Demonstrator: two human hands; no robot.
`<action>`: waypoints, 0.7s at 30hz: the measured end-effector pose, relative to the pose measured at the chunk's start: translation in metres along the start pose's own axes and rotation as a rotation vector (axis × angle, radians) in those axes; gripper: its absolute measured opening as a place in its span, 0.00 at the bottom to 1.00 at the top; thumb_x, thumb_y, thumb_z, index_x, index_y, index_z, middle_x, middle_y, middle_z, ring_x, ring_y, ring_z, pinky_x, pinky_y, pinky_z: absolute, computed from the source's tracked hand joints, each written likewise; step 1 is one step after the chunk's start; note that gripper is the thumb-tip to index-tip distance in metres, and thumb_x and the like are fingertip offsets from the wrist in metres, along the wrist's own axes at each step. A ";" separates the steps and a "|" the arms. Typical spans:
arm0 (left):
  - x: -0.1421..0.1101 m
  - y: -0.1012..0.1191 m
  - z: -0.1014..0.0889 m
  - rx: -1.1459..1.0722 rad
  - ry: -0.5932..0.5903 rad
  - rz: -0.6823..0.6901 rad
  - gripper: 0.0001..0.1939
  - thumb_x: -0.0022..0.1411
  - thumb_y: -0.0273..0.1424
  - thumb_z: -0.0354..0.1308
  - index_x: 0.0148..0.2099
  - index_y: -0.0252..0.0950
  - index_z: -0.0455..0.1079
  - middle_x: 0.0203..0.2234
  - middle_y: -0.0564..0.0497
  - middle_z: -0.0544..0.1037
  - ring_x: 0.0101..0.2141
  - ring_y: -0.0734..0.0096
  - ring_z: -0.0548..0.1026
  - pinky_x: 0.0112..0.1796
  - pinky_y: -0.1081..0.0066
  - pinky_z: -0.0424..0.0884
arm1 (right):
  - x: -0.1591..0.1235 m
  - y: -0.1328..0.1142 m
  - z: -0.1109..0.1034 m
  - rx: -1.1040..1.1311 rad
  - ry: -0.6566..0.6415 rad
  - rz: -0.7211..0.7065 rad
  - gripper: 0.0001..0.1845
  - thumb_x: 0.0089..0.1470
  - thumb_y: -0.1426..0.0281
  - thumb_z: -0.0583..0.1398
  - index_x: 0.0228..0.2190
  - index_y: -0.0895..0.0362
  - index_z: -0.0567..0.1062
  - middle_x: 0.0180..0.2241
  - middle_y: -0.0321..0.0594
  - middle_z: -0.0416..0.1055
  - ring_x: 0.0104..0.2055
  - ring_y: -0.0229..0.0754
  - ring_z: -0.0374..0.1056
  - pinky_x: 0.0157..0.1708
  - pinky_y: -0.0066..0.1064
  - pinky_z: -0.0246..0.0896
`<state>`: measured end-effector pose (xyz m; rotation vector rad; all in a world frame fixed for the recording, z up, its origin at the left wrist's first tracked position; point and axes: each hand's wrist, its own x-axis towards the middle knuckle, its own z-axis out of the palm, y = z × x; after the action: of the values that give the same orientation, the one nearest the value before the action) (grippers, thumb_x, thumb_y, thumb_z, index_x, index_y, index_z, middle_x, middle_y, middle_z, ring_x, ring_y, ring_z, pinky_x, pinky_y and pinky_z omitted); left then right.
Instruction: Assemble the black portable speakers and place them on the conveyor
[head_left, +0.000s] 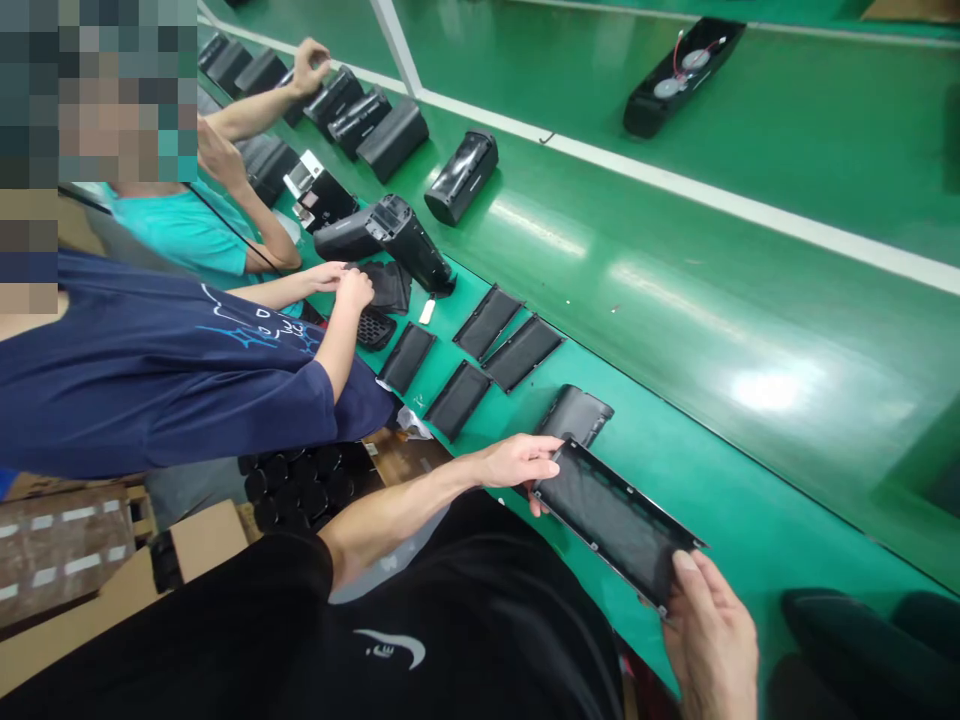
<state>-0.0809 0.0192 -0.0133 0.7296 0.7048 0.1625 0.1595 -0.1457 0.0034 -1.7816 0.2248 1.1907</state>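
Observation:
My left hand and my right hand together hold a flat black rectangular panel with a thin notched rim, tilted above the green bench. The left hand grips its near left edge, and the right hand holds its lower right corner. Just beyond the panel, a curved black cover lies on the bench, partly hidden by the panel's upper corner.
Several flat black pads lie next to a row of black housings on the green bench. Two co-workers work at the left, a hand in a navy sleeve. Black cylinders and cardboard boxes stand lower left.

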 end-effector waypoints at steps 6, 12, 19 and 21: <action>-0.001 -0.014 -0.006 -0.382 -0.014 0.171 0.52 0.47 0.60 0.75 0.66 0.36 0.67 0.41 0.41 0.83 0.34 0.58 0.84 0.35 0.62 0.79 | -0.009 -0.006 0.023 0.032 -0.156 -0.017 0.27 0.43 0.53 0.78 0.35 0.55 0.74 0.20 0.26 0.63 0.20 0.34 0.59 0.23 0.27 0.65; 0.000 -0.026 0.001 -0.518 0.049 0.321 0.45 0.32 0.46 0.85 0.53 0.33 0.79 0.51 0.36 0.82 0.56 0.46 0.78 0.59 0.54 0.69 | -0.020 -0.006 0.080 0.012 -0.432 -0.008 0.28 0.45 0.49 0.75 0.35 0.55 0.74 0.27 0.34 0.72 0.24 0.39 0.67 0.25 0.32 0.67; -0.028 -0.012 -0.036 -0.627 0.264 0.393 0.35 0.48 0.47 0.76 0.53 0.33 0.74 0.52 0.40 0.80 0.55 0.51 0.76 0.55 0.54 0.70 | 0.035 0.032 0.109 -0.335 -0.126 -0.221 0.50 0.35 0.41 0.74 0.52 0.57 0.71 0.44 0.43 0.75 0.46 0.51 0.73 0.42 0.39 0.72; -0.036 -0.011 -0.046 -0.600 0.279 0.367 0.31 0.58 0.50 0.67 0.53 0.32 0.72 0.48 0.41 0.81 0.51 0.55 0.77 0.53 0.55 0.71 | 0.047 0.044 0.126 -0.389 -0.123 -0.194 0.54 0.26 0.48 0.78 0.52 0.58 0.72 0.41 0.44 0.75 0.46 0.54 0.74 0.42 0.41 0.72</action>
<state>-0.1393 0.0228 -0.0257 0.2507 0.7291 0.7887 0.0786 -0.0559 -0.0704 -1.9982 -0.2650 1.2574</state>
